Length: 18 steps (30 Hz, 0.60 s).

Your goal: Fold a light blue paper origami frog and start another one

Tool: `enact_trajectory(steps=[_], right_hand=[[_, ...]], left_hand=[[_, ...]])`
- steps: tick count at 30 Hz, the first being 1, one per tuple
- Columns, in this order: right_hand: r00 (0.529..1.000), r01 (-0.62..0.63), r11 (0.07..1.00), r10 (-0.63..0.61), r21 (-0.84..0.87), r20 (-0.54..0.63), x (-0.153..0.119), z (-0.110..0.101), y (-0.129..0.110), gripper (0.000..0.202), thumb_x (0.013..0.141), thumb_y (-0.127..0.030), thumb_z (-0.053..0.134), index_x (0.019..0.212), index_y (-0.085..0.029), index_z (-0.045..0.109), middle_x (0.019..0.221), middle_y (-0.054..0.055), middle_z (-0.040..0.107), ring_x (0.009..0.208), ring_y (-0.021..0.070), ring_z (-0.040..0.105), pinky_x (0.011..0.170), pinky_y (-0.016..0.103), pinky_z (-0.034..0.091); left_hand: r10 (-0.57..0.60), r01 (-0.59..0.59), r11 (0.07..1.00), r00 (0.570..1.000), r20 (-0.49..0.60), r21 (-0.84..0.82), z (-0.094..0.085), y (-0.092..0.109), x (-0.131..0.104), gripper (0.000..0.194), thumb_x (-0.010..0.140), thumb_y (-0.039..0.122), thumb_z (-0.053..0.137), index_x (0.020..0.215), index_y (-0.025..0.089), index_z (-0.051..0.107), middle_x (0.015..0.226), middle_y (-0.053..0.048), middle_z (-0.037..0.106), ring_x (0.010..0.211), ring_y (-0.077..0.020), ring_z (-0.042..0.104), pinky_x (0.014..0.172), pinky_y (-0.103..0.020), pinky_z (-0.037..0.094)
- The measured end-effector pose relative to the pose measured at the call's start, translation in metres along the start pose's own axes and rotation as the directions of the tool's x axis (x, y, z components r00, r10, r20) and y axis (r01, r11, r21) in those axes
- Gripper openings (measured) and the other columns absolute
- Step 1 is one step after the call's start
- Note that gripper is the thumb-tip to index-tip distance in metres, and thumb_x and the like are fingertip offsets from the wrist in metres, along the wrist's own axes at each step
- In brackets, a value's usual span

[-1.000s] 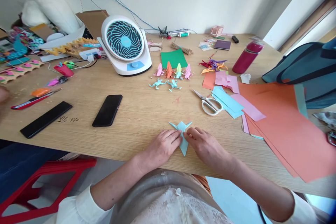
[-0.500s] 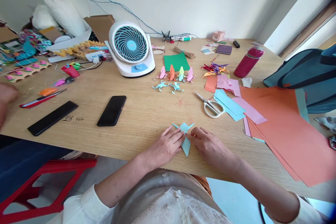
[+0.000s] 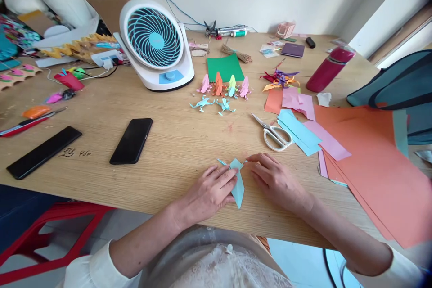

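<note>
Folded paper piece (image 3: 239,191), pale blue, sharply creased, tapers to a point at the near end, two-pronged at the far end, lies on wooden tabletop (image 3: 189,139) near the front edge, partly hidden at the middle.

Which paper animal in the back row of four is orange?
The second from the left: the orange paper animal, between the leftmost pink animal and the yellow-green animal. The rightmost animal is pink too.
</note>
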State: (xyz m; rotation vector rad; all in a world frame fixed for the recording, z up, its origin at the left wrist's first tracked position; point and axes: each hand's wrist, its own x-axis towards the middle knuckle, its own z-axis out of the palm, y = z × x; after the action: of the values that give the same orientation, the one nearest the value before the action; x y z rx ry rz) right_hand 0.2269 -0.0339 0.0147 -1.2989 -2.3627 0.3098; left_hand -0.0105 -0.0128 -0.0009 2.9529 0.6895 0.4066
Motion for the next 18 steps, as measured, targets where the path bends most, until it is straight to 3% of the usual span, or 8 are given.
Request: enact_trajectory(steps=[5, 10, 15, 18], right_hand=[[0.993, -0.07, 0.997, 0.074, -0.041, 0.094, 0.022, 0.0, 0.011, 0.008, 0.089, -0.016, 0.055, 0.096, -0.015, 0.06, 0.099, 0.012, 0.056, 0.094, 0.0241, 0.053, 0.085, 0.041, 0.048], [0.966, -0.094, 0.994, 0.103, -0.05, 0.237, 0.039, -0.006, 0.01, 0.009, 0.081, -0.012, 0.062, 0.088, -0.016, 0.058, 0.093, 0.01, 0.057, 0.091, 0.0239, 0.055, 0.082, 0.038, 0.046], [0.923, -0.235, 0.967, 0.191, 0.097, 0.333, 0.041, -0.008, 0.01, 0.013, 0.081, -0.009, 0.058, 0.09, -0.018, 0.054, 0.086, 0.003, 0.06, 0.075, 0.0161, 0.057, 0.067, 0.028, 0.043], [0.951, -0.161, 0.963, 0.092, 0.218, 0.295, 0.039, -0.005, 0.018, 0.015, 0.082, -0.004, 0.054, 0.089, -0.018, 0.055, 0.084, 0.002, 0.059, 0.073, 0.0141, 0.055, 0.066, 0.026, 0.041]], left_hand=[[-0.011, 0.012, 1.0, 1.0, 0.02, -0.016, -0.003, 0.0, 0.004, 0.038, 0.09, 0.04, 0.058, 0.117, 0.014, 0.059, 0.136, -0.014, 0.056, 0.126, -0.0296, 0.051, 0.103, -0.045, 0.043], [-0.024, 0.024, 0.999, 0.999, 0.031, -0.023, -0.002, 0.006, 0.006, 0.041, 0.093, 0.04, 0.053, 0.119, 0.008, 0.057, 0.137, -0.02, 0.054, 0.131, -0.0298, 0.048, 0.105, -0.043, 0.043], [-0.017, 0.017, 1.0, 0.999, 0.049, -0.013, -0.002, 0.009, 0.002, 0.05, 0.095, 0.041, 0.047, 0.13, 0.005, 0.049, 0.142, -0.022, 0.048, 0.135, -0.0301, 0.044, 0.106, -0.042, 0.043], [-0.025, 0.027, 0.999, 0.997, 0.071, -0.025, -0.003, 0.008, 0.001, 0.055, 0.095, 0.042, 0.047, 0.138, 0.008, 0.043, 0.144, -0.02, 0.047, 0.136, -0.0287, 0.042, 0.107, -0.041, 0.042]])
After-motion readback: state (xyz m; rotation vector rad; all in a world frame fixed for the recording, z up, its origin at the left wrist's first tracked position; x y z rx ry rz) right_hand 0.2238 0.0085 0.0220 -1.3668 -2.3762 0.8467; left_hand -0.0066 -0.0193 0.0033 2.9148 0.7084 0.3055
